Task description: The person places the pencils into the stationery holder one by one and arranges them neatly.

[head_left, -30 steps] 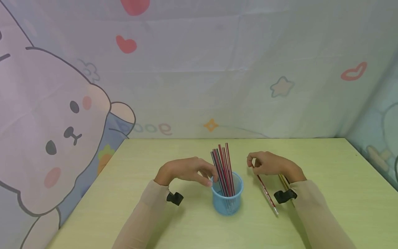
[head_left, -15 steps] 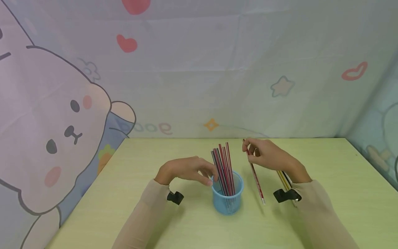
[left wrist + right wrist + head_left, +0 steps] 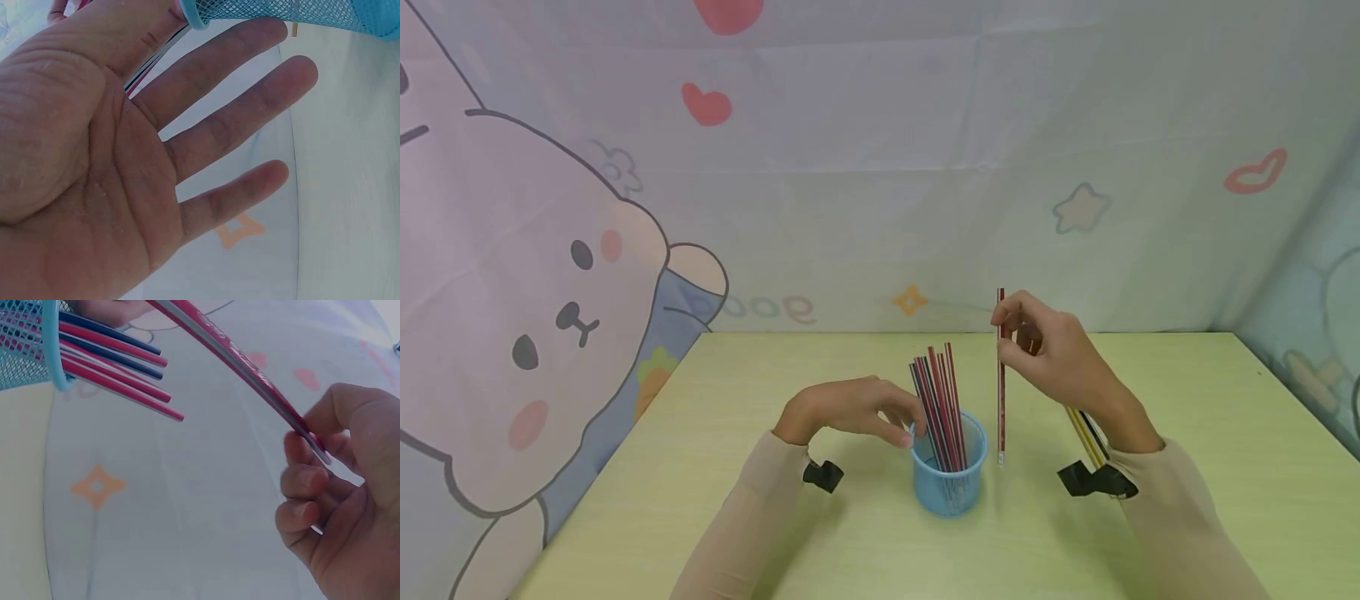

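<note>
A light-blue mesh pencil cup [image 3: 947, 492] stands on the table with several red and dark-blue striped pencils [image 3: 942, 417] leaning in it. My left hand [image 3: 853, 410] pinches the cup's rim at its left side; in the left wrist view the other fingers [image 3: 219, 131] stretch out straight below the mesh. Between thumb and fingertips, my right hand [image 3: 1048, 350] holds a red striped pencil [image 3: 1002, 400] near its upper end. That pencil hangs upright just right of the cup, its pale end down and apart from the table. The right wrist view shows the same pencil [image 3: 231, 356] slanting across.
Yellow and black pencils [image 3: 1086, 433] lie on the table, partly hidden by my right wrist and its black strap [image 3: 1097, 481]. The pale-yellow table [image 3: 1225, 417] ends at a printed cloth backdrop [image 3: 880, 208].
My right hand has lifted the red pencil off the table and brought it upright from a slant, moving it toward the cup. The left hand and cup have stayed put.
</note>
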Motion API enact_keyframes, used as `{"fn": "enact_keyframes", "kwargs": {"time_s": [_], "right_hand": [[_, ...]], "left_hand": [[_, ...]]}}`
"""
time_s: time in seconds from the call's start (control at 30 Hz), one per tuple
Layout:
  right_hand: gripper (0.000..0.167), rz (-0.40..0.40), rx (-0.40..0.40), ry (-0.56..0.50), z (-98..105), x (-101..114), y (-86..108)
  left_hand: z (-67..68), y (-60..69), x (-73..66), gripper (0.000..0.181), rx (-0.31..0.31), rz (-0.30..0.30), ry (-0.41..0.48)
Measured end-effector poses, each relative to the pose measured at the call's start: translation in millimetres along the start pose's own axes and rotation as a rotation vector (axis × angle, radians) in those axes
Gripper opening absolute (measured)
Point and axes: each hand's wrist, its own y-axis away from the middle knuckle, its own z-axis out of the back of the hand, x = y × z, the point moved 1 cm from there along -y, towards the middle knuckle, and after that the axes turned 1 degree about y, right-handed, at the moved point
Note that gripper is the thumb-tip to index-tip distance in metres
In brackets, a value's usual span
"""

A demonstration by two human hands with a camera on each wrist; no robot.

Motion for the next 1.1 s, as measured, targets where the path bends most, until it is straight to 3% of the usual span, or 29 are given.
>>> {"fn": "enact_keyframes", "kwargs": {"time_s": [0.2, 0.6, 0.8, 1.1], "right_hand": [[0.024, 0.017, -0.12, -0.047, -2.7, 3.7, -0.7], [0.023, 0.087, -0.079, 0.028, -27.1, -2.6, -4.0], [0.021, 0.094, -0.003, 0.097, -37.4, -5.0, -4.7], [0.017, 0.025, 0.215, 0.14, -49.4, -4.8, -3.3]], "left_hand": [[0.1, -0.2, 0.4, 0.021, 0.005, 0.008, 0.004], [-0.9, -0.8, 1.2, 0.012, -0.002, 0.011, 0.021], [-0.5, -1.0, 0.4, 0.012, -0.002, 0.001, 0.027], [-0.2, -0.8, 0.3, 0.013, -0.004, 0.007, 0.027]]}}
